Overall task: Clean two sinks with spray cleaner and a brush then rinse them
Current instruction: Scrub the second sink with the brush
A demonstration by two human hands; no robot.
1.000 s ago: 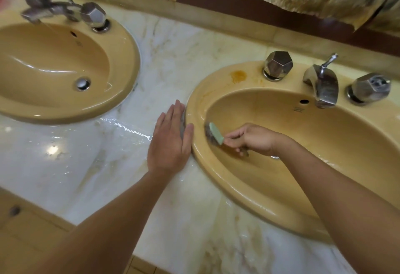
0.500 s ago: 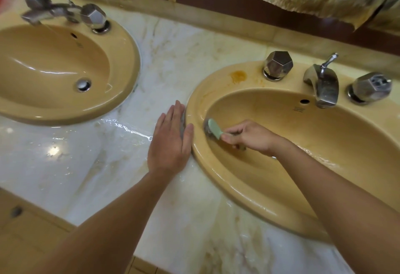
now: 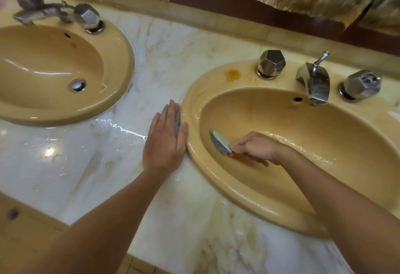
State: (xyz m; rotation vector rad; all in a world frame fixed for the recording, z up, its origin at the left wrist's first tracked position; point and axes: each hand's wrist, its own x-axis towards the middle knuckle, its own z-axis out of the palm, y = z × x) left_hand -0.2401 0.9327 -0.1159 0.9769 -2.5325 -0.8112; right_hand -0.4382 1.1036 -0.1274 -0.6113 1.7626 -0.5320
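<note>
Partly hidden: brush (image 3: 219, 142) handle vanishes inside my right hand (image 3: 254, 147), only its tail end poking out past the wrist; bristles blur against the basin wall. Left sink (image 3: 65, 113) cut off at frame edge, its tap smeared by blur. Right sink (image 3: 194, 105) glossy tan ceramic, oval, wet; orange stain (image 3: 232, 75) on its rim by a faceted chrome knob (image 3: 270, 63). Marble counter (image 3: 75, 165) veined, slick. Right hand clenched round the brush, forearm angled in. Left hand (image 3: 165, 141) flat, fingers loose, thumb against the rim.

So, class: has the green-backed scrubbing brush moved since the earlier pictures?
Yes. The green-backed brush has slid down the right sink's left wall, away from the stationary left hand.
</note>
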